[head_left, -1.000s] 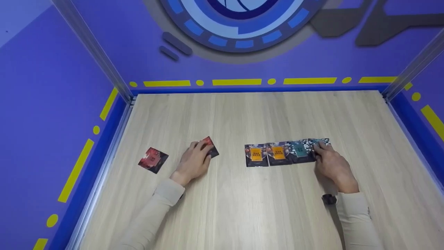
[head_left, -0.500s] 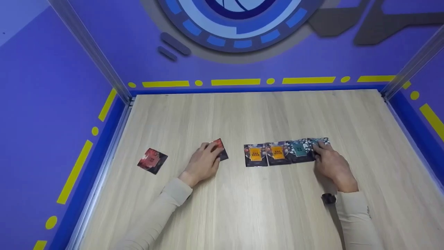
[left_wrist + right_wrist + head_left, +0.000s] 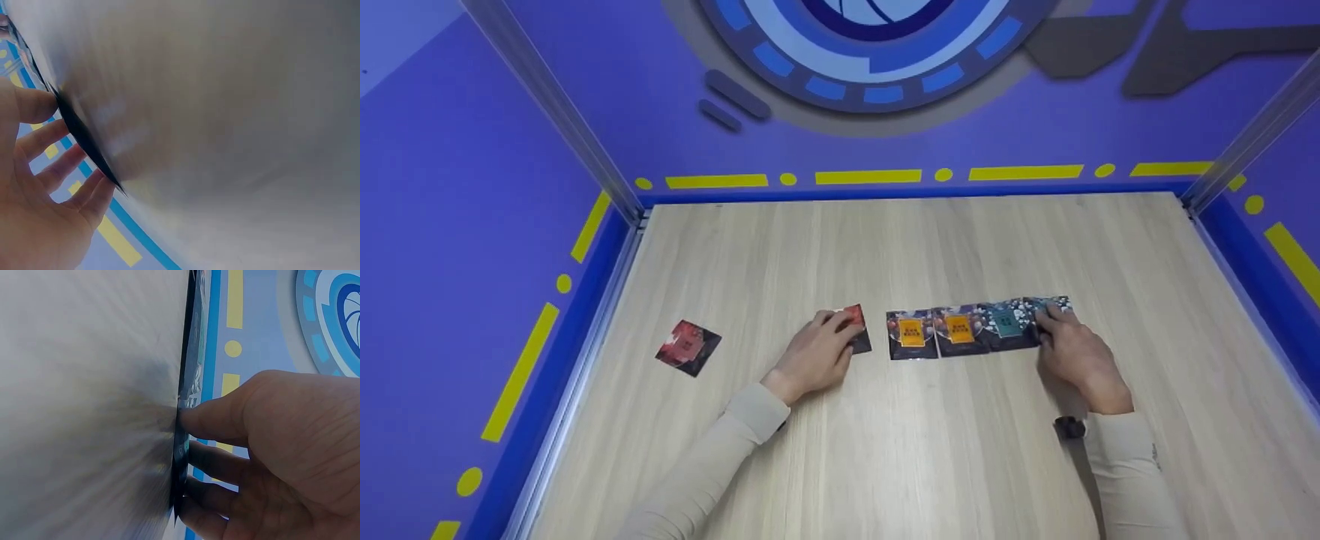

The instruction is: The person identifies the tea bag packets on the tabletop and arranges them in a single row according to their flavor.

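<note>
My left hand (image 3: 814, 356) rests its fingertips on a flat red-and-black sachet (image 3: 861, 342), partly covering it. In the left wrist view its fingers and thumb spread over the dark sachet (image 3: 81, 138), seen edge-on. Just to the right begins a row: two sachets with orange labels, the left one (image 3: 912, 334) and its neighbour (image 3: 958, 330), then a green-labelled sachet (image 3: 1008, 324). At the row's right end, my right hand (image 3: 1081, 361) presses another green sachet (image 3: 1059, 303), mostly hidden by the fingers. The right wrist view has thumb and fingertips touching that sachet (image 3: 180, 450).
A second red-and-black sachet (image 3: 688, 348) lies askew by itself at the left of the wooden table (image 3: 885, 450). Blue-purple walls with yellow marks (image 3: 868, 177) enclose the back and both sides. A small dark object (image 3: 1069, 427) shows at the right wrist.
My left hand has slid the red-and-black sachet rightward over the table, narrowing the gap to the row. The right hand and the row have stayed in place.
</note>
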Demonstrator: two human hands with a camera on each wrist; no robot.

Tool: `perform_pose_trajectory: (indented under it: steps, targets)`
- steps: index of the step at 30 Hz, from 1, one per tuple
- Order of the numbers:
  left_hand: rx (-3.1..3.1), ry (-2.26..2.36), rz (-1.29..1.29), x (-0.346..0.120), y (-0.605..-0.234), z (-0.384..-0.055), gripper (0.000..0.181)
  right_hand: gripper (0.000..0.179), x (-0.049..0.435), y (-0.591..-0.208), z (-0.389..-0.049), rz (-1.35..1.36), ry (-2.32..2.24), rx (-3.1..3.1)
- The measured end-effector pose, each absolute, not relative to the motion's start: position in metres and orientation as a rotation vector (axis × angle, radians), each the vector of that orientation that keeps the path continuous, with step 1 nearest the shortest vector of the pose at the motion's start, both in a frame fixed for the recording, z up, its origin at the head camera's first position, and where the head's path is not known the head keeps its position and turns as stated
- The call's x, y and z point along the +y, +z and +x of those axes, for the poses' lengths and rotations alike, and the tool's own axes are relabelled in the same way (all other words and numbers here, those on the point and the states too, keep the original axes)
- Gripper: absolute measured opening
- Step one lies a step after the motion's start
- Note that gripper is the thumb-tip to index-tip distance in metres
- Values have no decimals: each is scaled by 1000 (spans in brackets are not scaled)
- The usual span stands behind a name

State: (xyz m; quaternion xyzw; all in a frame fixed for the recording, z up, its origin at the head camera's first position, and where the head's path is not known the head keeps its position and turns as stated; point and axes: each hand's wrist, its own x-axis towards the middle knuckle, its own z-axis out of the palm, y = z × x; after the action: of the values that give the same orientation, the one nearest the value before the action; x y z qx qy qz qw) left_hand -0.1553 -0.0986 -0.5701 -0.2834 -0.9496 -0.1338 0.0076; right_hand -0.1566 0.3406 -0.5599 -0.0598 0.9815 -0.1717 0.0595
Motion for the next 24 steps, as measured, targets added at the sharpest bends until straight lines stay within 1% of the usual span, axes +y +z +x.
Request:
perform_pose_trajectory:
  steps: [10,24]
  targets:
    - [-2990,-445,-979,-81,-571,-157,41,52,338,-560,-155,-141,-564,2959]
    - [-2934,-516,-1029,-78,-569,-158,41,51,339,-560,-156,-152,-559,2970]
